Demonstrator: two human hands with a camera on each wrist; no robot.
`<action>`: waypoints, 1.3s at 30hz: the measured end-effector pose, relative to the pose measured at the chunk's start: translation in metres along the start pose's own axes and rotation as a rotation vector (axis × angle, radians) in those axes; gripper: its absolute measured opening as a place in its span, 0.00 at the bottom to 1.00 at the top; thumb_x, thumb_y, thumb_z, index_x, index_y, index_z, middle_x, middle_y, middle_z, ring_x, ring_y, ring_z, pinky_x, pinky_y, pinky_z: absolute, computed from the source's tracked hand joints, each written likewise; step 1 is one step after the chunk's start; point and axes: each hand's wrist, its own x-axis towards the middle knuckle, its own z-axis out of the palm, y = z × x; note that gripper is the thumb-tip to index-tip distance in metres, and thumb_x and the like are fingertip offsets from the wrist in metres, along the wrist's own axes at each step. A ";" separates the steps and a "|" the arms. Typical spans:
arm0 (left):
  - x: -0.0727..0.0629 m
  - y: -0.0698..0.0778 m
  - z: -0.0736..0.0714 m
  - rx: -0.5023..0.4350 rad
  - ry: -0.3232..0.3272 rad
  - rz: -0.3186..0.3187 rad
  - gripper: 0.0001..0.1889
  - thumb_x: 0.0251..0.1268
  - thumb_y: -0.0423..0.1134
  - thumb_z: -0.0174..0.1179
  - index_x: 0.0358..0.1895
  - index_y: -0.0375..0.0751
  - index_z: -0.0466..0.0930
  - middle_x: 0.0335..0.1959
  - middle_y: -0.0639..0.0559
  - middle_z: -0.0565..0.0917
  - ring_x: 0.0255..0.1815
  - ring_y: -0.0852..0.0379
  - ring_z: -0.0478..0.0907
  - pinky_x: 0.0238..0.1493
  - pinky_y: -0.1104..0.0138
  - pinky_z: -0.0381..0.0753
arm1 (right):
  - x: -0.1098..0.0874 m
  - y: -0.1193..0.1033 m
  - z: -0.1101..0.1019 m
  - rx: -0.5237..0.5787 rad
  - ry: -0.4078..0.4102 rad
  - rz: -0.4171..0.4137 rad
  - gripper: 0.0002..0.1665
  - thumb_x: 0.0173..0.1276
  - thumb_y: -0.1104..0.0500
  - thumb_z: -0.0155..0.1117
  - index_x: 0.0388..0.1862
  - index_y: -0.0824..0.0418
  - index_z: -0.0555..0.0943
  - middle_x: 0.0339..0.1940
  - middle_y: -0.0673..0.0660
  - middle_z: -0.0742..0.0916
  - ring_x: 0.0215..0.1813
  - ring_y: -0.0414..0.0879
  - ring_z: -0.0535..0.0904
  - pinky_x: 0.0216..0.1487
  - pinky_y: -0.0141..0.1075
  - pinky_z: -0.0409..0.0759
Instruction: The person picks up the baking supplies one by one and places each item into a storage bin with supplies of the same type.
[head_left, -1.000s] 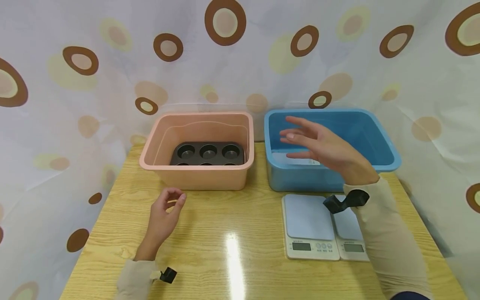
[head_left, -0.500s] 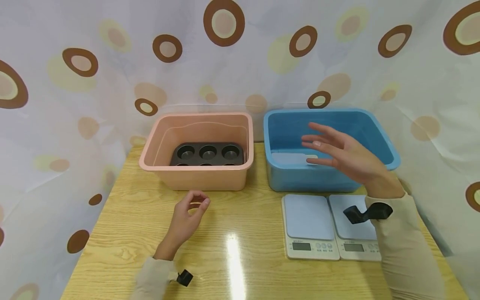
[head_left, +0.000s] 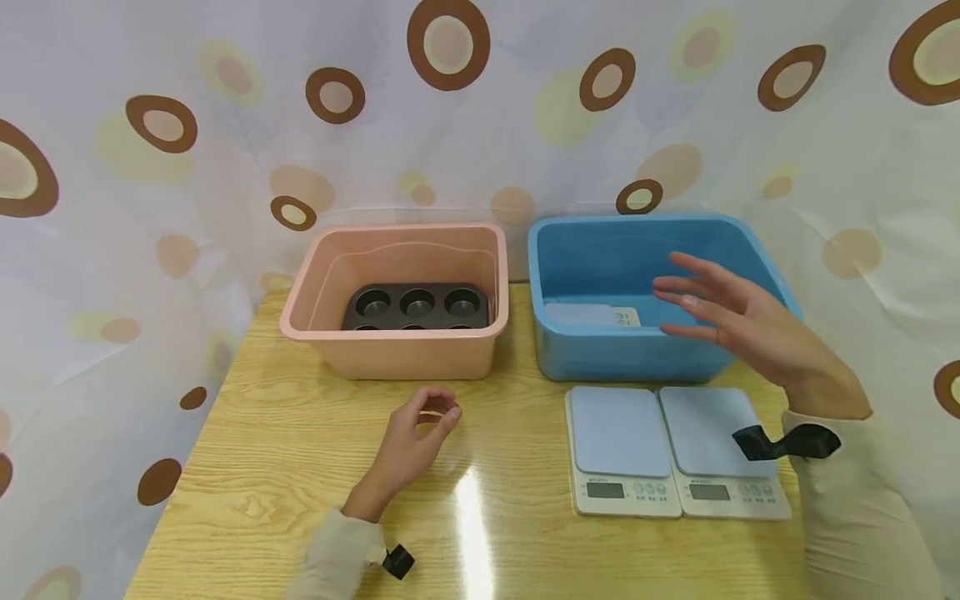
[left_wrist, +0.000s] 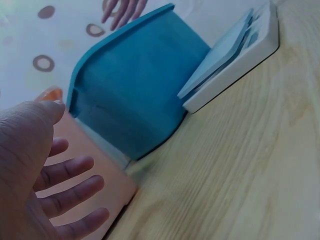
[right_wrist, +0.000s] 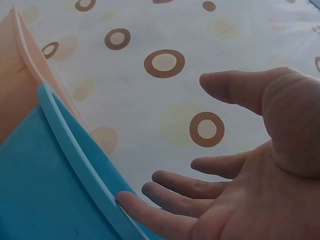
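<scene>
Empty, my left hand (head_left: 415,442) hovers over the table in front of the pink bin (head_left: 408,357), its fingers loosely bent; in the left wrist view they spread across that bin's wall. My right hand (head_left: 757,337), with fingers apart and nothing in them, hangs by the right side of the blue bin (head_left: 622,357), overlapping its rim in the head view. Two white kitchen scales (head_left: 621,433) lie side by side before the blue bin. Inside it, partly hidden by the front wall, is another flat pale scale (head_left: 581,314). A dark muffin tin (head_left: 416,310) sits in the pink bin.
The bins stand next to each other at the back of the wooden table (head_left: 517,550). Behind and beside it hangs a white cloth (head_left: 480,142) with brown ring patterns.
My right hand has drawn back to the right from over the blue bin, uncovering the right scale and the one inside. My left hand has moved right and slightly nearer.
</scene>
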 end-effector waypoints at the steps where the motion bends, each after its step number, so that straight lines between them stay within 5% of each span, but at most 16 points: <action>1: 0.000 0.001 0.003 -0.004 -0.011 0.008 0.16 0.82 0.40 0.65 0.62 0.35 0.80 0.54 0.47 0.89 0.56 0.51 0.86 0.61 0.56 0.88 | -0.003 0.000 -0.002 0.005 -0.004 -0.013 0.39 0.89 0.71 0.44 0.92 0.53 0.54 0.80 0.47 0.79 0.78 0.34 0.77 0.66 0.32 0.86; 9: -0.001 0.001 0.023 0.007 -0.104 0.068 0.15 0.83 0.39 0.63 0.62 0.35 0.80 0.50 0.48 0.89 0.53 0.55 0.86 0.58 0.59 0.88 | -0.018 0.007 -0.016 0.039 -0.029 -0.057 0.38 0.89 0.72 0.40 0.93 0.56 0.52 0.81 0.49 0.78 0.79 0.35 0.77 0.69 0.31 0.84; 31: 0.001 0.009 0.060 0.026 -0.308 0.062 0.18 0.84 0.44 0.62 0.65 0.35 0.79 0.52 0.51 0.89 0.54 0.56 0.87 0.61 0.57 0.87 | -0.061 0.027 -0.059 0.069 0.157 -0.055 0.37 0.87 0.75 0.41 0.90 0.61 0.57 0.77 0.49 0.81 0.75 0.35 0.80 0.61 0.32 0.88; 39: 0.006 0.014 0.076 0.046 -0.357 0.096 0.19 0.85 0.46 0.61 0.66 0.37 0.78 0.56 0.45 0.89 0.55 0.57 0.85 0.62 0.58 0.86 | -0.076 0.034 -0.068 0.135 0.206 -0.103 0.36 0.87 0.76 0.39 0.89 0.60 0.61 0.74 0.50 0.85 0.72 0.36 0.84 0.58 0.32 0.89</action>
